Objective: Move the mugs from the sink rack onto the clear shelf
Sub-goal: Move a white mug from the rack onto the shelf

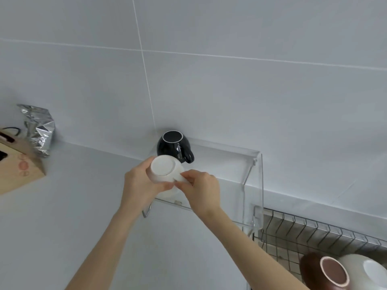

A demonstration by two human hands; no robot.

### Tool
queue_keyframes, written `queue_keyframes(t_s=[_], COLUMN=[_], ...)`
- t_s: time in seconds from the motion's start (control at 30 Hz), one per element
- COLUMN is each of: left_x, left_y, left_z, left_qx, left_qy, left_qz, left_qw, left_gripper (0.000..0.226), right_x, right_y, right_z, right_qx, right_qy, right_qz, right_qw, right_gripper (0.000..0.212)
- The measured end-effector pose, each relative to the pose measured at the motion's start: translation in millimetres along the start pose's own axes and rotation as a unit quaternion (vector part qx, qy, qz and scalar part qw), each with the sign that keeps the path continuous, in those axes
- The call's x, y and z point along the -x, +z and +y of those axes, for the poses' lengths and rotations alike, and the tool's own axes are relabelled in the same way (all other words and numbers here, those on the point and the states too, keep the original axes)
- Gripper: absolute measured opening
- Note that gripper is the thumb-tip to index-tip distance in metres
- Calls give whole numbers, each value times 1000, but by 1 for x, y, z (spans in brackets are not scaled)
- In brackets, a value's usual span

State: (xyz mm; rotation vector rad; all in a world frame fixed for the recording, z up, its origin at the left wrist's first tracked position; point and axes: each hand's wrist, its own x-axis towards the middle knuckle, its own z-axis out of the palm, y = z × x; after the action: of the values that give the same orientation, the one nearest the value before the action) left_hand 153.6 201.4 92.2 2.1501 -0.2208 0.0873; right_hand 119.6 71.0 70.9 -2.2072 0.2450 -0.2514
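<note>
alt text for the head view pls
Both hands, left and right, hold an upside-down white mug over the clear shelf, beside an upside-down black mug. A brown mug waits in the sink rack.

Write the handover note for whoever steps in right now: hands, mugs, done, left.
Left hand: gripping the white mug, which is upside down, at the clear shelf.
Right hand: fingers on the same mug's right side.
Done: black mug sits upside down at the back of the shelf.
Left: set the white mug down in front of it, then bring the brown mug and the white one beside it from the sink rack.
</note>
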Motion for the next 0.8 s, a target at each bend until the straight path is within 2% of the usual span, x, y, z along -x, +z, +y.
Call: queue_keyframes(t_s=[0.2,0.43,0.57,0.6,0.7,0.8], left_x=[-17,-22,-19,-16,3,35], left_y=[-7,-3,-1,1,19,51], left_z=[-21,-32,-21,-15,17,57], left_qx=[6,-10,-34,-51,-44,8], left_qy=[-25,-56,-64,-67,-8,107], left_qz=[-22,-24,-23,-18,12,20], left_qw=[999,998,997,996,999,994], left_gripper=[53,73,71,78,96,84], right_x=[-12,-13,-3,3,26,59], right_y=[17,17,-3,-12,-61,-117], right_z=[-3,0,10,15,39,72], right_qx=[24,-1,-37,-38,-69,-87], right_qy=[-17,-19,-18,-31,-53,-7], right_qz=[2,-11,-80,-80,-15,65], right_qw=[1000,1000,996,996,996,994], right_gripper=[23,21,42,47,45,40])
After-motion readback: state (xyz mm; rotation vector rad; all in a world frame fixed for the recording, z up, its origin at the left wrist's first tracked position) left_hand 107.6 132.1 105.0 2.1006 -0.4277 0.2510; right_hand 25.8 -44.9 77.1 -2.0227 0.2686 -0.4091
